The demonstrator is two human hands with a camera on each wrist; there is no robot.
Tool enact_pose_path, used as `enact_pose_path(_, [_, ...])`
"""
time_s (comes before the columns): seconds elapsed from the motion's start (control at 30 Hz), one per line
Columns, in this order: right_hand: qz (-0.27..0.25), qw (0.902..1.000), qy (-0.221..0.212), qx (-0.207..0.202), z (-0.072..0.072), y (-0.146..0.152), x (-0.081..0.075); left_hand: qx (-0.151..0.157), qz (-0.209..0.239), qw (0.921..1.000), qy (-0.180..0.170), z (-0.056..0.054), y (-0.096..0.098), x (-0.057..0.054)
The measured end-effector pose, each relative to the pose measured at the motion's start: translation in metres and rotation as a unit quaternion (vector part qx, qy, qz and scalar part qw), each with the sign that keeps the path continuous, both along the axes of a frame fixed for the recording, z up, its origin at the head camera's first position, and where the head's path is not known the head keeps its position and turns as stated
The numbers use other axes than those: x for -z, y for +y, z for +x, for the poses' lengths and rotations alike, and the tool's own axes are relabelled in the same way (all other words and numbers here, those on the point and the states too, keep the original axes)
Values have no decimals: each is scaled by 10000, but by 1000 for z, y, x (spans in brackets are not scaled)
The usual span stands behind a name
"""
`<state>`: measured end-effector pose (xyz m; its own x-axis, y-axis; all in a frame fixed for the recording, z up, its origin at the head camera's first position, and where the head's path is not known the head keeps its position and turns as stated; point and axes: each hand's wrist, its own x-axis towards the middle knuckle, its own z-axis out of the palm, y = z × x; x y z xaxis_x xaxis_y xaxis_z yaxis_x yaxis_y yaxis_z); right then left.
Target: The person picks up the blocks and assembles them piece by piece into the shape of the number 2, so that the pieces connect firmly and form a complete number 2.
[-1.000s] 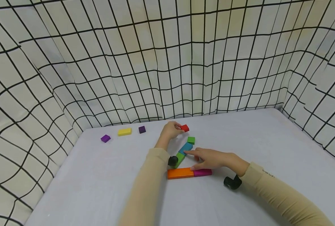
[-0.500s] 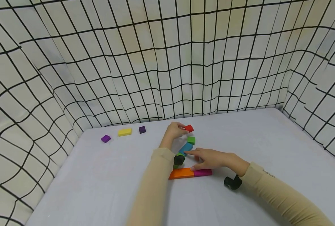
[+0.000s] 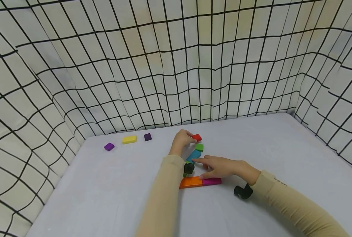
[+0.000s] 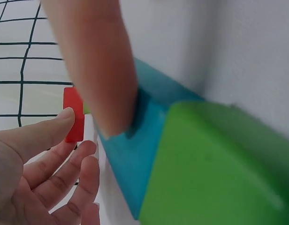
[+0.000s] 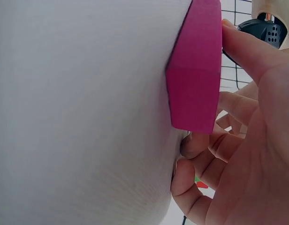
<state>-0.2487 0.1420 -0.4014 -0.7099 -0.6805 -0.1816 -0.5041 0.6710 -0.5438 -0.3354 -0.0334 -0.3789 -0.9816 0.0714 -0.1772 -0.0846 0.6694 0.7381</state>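
Note:
My left hand (image 3: 181, 141) pinches a red block (image 3: 197, 137) between thumb and fingers, just behind a small green block (image 3: 199, 147). From that green block a blue block (image 3: 193, 155) and a larger green block (image 4: 210, 173) run toward me in a slanting line; the left wrist camera partly hides the larger one in the head view. My right hand (image 3: 220, 165) touches the blue block with its extended index fingertip. Its thumb rests at the seam where an orange block (image 3: 191, 182) meets a magenta block (image 3: 212, 181). The other right fingers are bent and hold nothing.
At the back left of the white table (image 3: 104, 197) lie a purple block (image 3: 109, 146), a yellow block (image 3: 129, 139) and a dark purple block (image 3: 147, 137). Black netting (image 3: 176, 69) over pale cloth walls the table at the back and sides.
My left hand has carried the red block slightly right and toward me, closer to the small green block. My right hand keeps its place on the blue and orange-magenta blocks.

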Motion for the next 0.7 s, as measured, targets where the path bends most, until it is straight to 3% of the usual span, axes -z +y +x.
enact_pose_path(0.47, [80, 10000, -4, 6, 1, -1, -2, -47, -502, 9987, 7, 2, 9, -1])
enact_pose_path(0.7, [59, 10000, -41, 8, 1, 0, -2, 0, -462, 9989, -25, 2, 9, -1])
